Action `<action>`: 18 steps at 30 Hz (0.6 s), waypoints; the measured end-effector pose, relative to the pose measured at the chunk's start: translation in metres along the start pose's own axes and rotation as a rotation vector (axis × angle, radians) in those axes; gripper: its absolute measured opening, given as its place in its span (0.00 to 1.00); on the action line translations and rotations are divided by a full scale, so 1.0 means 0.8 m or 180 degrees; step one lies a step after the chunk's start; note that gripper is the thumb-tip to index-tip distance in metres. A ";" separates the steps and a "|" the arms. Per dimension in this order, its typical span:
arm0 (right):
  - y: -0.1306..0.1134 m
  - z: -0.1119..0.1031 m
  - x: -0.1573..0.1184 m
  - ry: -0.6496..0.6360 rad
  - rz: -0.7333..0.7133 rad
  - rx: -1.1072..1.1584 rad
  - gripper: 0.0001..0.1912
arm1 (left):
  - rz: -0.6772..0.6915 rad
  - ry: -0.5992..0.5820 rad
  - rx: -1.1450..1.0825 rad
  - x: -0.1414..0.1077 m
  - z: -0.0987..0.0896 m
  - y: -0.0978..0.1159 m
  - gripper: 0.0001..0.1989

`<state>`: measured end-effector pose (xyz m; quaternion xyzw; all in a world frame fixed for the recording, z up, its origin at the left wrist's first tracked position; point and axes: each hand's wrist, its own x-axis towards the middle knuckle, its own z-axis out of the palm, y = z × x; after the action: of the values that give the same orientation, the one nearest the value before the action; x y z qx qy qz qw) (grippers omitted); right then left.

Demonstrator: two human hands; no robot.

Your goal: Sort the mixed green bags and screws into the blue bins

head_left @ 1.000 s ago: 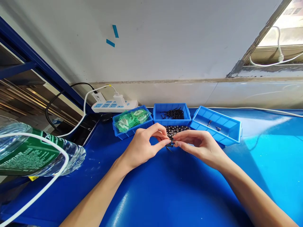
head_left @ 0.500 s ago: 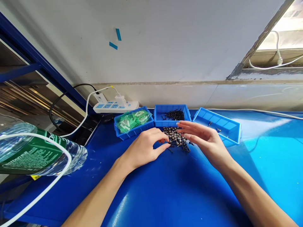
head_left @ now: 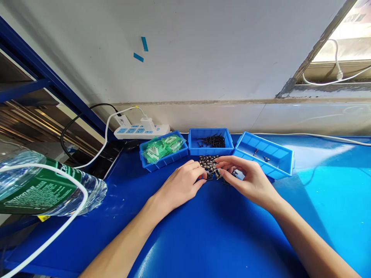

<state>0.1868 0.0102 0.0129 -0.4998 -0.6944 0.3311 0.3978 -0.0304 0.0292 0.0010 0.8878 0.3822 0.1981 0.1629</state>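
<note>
A loose pile of small metal screws (head_left: 209, 161), dark and silvery, lies on the blue table in front of the bins. At the pile's left edge is my left hand (head_left: 185, 181), thumb and forefinger pinched together on what looks like a dark screw at their tips. My right hand (head_left: 249, 177) reaches into the pile from the right. Its thumb and forefinger are apart, their tips among the screws, and its other fingers curl beneath and are partly hidden. Part of the pile is covered by this hand.
Behind the pile stand a blue bin (head_left: 210, 151) with black screws, a left bin (head_left: 165, 162) with green bags of white pieces, and a right bin (head_left: 285, 156) with a few metal pieces. A power strip (head_left: 142, 133), a bottle (head_left: 43, 185) and a white cable (head_left: 82, 193) are at left.
My right hand has moved down and left into the pile, its fingers more curled. My left hand has lowered slightly, its fingertips closing at the pile's edge.
</note>
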 end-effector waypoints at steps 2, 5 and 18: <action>0.000 0.000 0.000 0.0005 0.0026 0.0052 0.14 | -0.0029 -0.0030 -0.0019 0.000 0.000 0.001 0.06; 0.001 -0.001 0.000 0.0000 0.0025 0.0096 0.15 | -0.0119 -0.0014 0.0080 -0.001 -0.001 0.002 0.04; 0.000 -0.002 0.000 -0.0066 0.0033 0.0097 0.15 | -0.0536 -0.0199 -0.0130 0.001 -0.005 0.002 0.05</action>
<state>0.1883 0.0104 0.0138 -0.4939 -0.6908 0.3488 0.3964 -0.0311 0.0291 0.0050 0.8547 0.4461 0.1636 0.2089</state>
